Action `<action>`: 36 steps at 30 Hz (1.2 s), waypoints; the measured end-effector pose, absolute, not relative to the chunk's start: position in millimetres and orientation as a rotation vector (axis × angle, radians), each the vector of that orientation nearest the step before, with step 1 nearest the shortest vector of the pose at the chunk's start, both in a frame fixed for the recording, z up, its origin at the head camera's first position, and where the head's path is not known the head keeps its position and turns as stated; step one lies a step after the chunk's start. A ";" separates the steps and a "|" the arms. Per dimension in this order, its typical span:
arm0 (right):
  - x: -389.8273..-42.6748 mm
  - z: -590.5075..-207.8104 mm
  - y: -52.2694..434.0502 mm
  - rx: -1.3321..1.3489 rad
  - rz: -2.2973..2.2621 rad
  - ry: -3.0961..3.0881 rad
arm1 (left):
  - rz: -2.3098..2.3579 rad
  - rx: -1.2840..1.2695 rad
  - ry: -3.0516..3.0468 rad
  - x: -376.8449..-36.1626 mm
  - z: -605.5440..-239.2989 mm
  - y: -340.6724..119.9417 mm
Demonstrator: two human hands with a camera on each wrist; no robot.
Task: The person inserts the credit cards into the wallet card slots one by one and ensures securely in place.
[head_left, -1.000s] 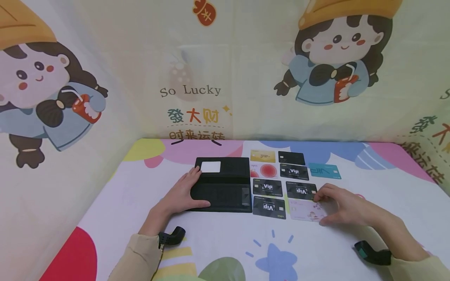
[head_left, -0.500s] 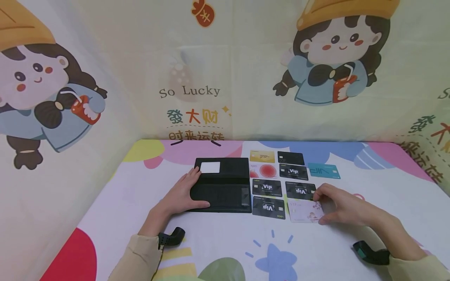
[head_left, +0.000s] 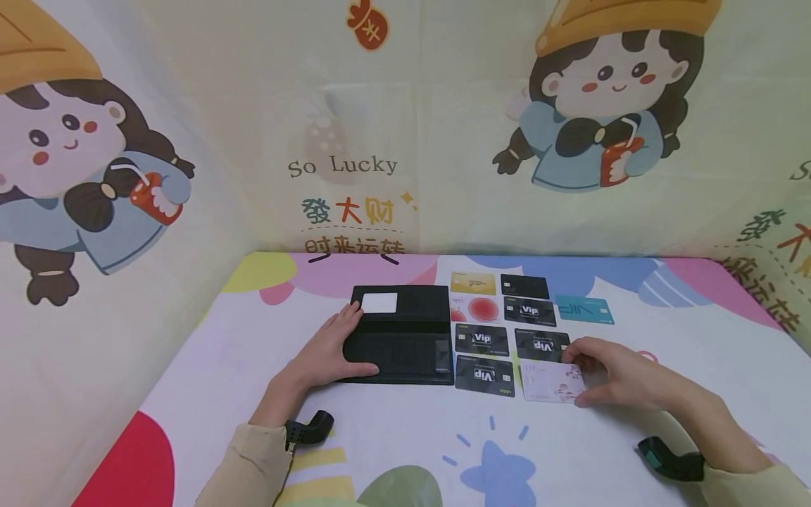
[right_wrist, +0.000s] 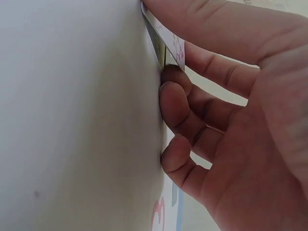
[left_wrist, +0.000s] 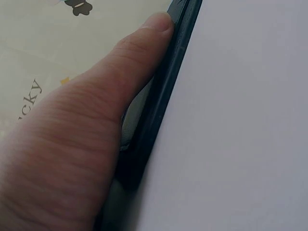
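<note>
Down front on the white worktop [head_left: 380, 429], the pale pink card [head_left: 550, 382] sits right at the right hand's [head_left: 624, 377] fingertips, thumb at its near corner, curled fingers at the far one. It's a pinch, and the right wrist view has the card tilted up from the surface. "VIP" reads faintly on its face, beside a blossom print. Just left, a black card [head_left: 484, 374] shows "Vip" and "LOGO" upside down.

Over to the left hand [head_left: 323, 348], spread with the thumb out, resting on the left side of the open black wallet [head_left: 395, 352], a white patch [head_left: 380, 303] on its far panel. Just beyond the pink card, another black card [head_left: 541, 344] has "Vip" inverted; next to it, an upright "Vip" card [head_left: 481, 339]. Further back come a red-circle card [head_left: 475, 308], one more black "Vip" card [head_left: 530, 311] and a teal card [head_left: 584, 309], "VIP" flipped. Farthest, a gold card [head_left: 472, 283] and a black "VIP" card [head_left: 524, 286]. Behind everything, the backdrop [head_left: 443, 141] says "So Lucky".
</note>
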State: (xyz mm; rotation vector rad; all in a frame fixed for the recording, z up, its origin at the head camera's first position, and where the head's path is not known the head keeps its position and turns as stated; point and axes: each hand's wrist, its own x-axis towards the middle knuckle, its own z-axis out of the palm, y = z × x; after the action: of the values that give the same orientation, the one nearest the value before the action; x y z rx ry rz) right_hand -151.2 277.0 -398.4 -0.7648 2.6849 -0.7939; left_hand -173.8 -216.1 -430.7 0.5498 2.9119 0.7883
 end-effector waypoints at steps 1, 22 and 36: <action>-151.5 -398.3 276.8 -0.760 -0.792 2.682 | 0.787 0.551 2.913 -173.6 -430.5 -216.2; -149.3 -401.2 283.3 -0.789 -0.872 2.635 | 0.789 0.536 2.909 -173.3 -429.6 -215.6; -152.4 -401.3 288.0 -0.918 -0.889 2.700 | 0.789 0.532 2.902 -173.3 -429.9 -215.7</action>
State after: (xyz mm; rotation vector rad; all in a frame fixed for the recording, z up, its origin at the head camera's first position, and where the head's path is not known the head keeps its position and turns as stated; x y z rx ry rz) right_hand -152.4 288.0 -401.3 -0.9176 2.7000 -0.8890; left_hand -173.3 -215.7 -429.9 0.5324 2.9016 0.7893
